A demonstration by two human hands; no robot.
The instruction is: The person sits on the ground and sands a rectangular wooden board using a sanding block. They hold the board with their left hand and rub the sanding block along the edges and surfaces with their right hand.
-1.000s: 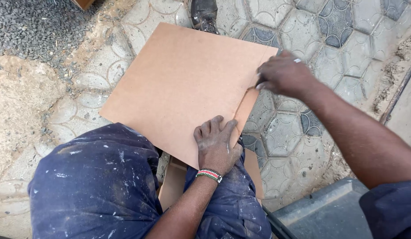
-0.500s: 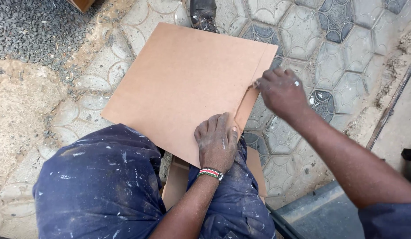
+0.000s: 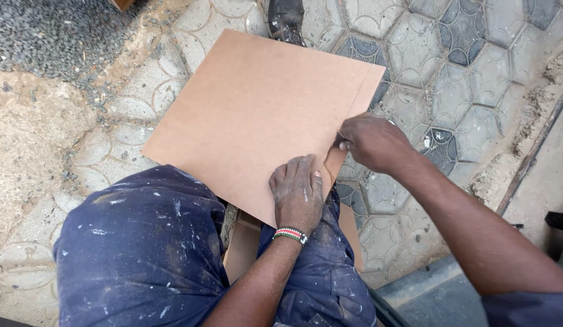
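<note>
Brown flat fibreboard sheet (image 3: 257, 115) propped across knees in paint-flecked blue trousers (image 3: 142, 248), above grey patterned paving (image 3: 475, 72). Left hand (image 3: 298, 192) spread flat, pressing near edge. Right hand (image 3: 372, 142) clenched at right edge, apparently pinching a thin tool; cannot tell which. Likely risks: sheet sliding under uneven pressure; tool slipping toward left fingers (image 3: 293, 172).
</note>
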